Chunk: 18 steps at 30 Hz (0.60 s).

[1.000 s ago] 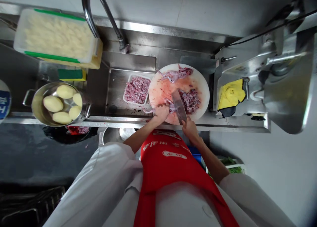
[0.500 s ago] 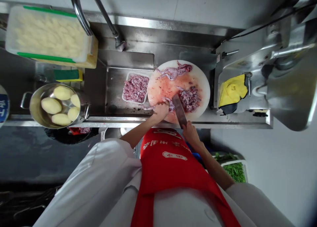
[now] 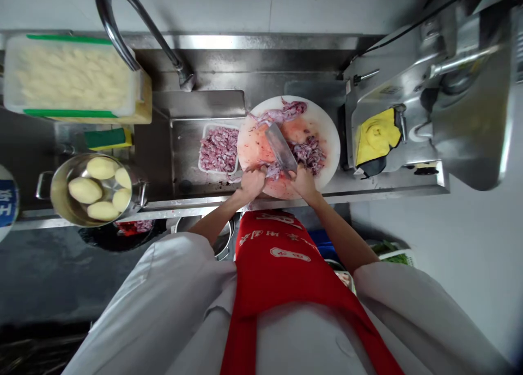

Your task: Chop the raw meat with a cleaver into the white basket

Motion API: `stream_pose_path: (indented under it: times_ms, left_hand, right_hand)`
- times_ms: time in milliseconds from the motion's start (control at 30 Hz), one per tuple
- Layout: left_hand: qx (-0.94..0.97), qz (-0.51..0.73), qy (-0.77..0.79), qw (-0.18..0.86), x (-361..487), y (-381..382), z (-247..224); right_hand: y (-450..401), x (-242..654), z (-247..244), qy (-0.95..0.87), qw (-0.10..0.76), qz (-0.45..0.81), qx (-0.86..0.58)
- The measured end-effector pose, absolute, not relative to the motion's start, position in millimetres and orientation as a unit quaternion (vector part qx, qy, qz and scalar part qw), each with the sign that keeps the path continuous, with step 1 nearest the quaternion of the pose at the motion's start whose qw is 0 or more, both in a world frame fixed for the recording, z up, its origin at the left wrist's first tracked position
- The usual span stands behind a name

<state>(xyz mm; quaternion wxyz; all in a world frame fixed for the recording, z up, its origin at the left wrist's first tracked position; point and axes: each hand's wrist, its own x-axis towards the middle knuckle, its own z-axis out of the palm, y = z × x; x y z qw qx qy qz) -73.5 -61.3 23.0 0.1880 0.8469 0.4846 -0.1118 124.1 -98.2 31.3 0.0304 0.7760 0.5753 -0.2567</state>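
My right hand (image 3: 303, 182) is closed round the handle of a cleaver (image 3: 281, 147), whose broad blade points up and left over the round white chopping board (image 3: 247, 140). Just left of the blade, my left hand (image 3: 252, 183) grips a skinned carcass, apparently a frog (image 3: 274, 170), at the board's near left edge. Thin limbs stick out left of that hand. Another whole skinned frog (image 3: 280, 114) lies at the board's far side. Dark red cut scraps (image 3: 310, 154) are heaped on its right. A white basket of chopped meat (image 3: 219, 149) stands left of the board.
At left are a steel pot (image 3: 58, 187) with peeled potatoes, a green sponge pad (image 3: 105, 139) and a green-edged lidded tub (image 3: 77, 78). A curved tap (image 3: 153, 29) arches over the sink (image 3: 183, 140). A metal machine (image 3: 469, 124) with a yellow cloth (image 3: 378, 135) stands right.
The cleaver has moved up and left, off the scraps' edge and over the middle of the board. My right hand has moved onto the board. My left hand still grips the carcass.
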Motion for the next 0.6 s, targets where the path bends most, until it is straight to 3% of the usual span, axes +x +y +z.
stream_pose_path:
  times_ms: [167, 300, 500, 600]
  left_hand:
    - [0.843, -0.059, 0.496, 0.198, -83.4, -71.1, 23.5]
    - [0.817, 0.001, 0.542, 0.196, -139.5, -81.3, 24.7]
    - [0.718, 0.256, 0.634, 0.128, -283.6, -87.0, 51.8]
    - [0.66, 0.376, 0.639, 0.123, -306.8, -81.9, 67.3]
  right_hand:
    - [-95.3, 117.1, 34.3, 0.566, 0.033, -0.266, 0.78]
    - [-94.7, 120.0, 30.3, 0.559, 0.024, -0.275, 0.782]
    - [-81.6, 133.1, 41.6, 0.568, 0.027, -0.295, 0.768]
    - [-80.5, 120.9, 56.9, 0.573, 0.018, -0.267, 0.775]
